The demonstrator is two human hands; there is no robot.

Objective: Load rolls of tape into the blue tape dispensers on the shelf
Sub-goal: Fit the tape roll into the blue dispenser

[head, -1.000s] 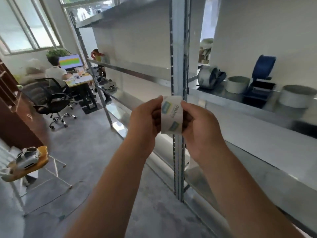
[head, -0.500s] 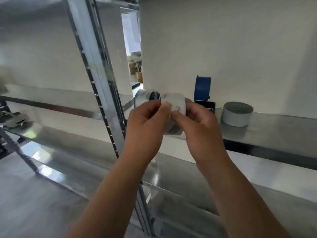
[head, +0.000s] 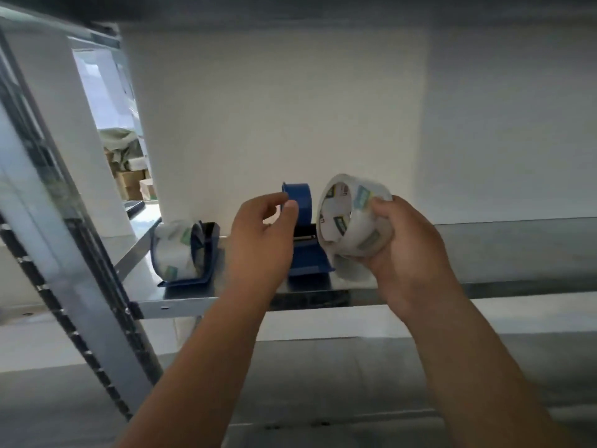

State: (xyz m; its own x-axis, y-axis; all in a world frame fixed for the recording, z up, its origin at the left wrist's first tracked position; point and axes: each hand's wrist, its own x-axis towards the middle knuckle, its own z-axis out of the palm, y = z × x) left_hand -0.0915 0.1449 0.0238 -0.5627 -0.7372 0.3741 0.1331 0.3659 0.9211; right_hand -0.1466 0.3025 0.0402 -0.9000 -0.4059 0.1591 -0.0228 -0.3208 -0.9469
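Observation:
My right hand (head: pixel 400 244) grips a clear roll of tape (head: pixel 350 216) with a printed core, held on edge just right of a blue tape dispenser (head: pixel 302 221) on the metal shelf (head: pixel 504 253). That dispenser's blue wheel stands upright and bare. My left hand (head: pixel 263 234) hovers in front of it with thumb and fingers loosely curled near the wheel, holding nothing. To the left, a second blue dispenser (head: pixel 197 257) carries a roll of tape (head: pixel 176 250).
A slotted steel upright (head: pixel 64 253) rises at the left. A white wall closes the back of the shelf. A lower shelf (head: pixel 355 367) runs under my arms. Cardboard boxes (head: pixel 129 185) show through the gap at left.
The view swung from the room to close on the shelf. My left hand let go of the roll and moved to the dispenser wheel; my right hand now holds the roll alone.

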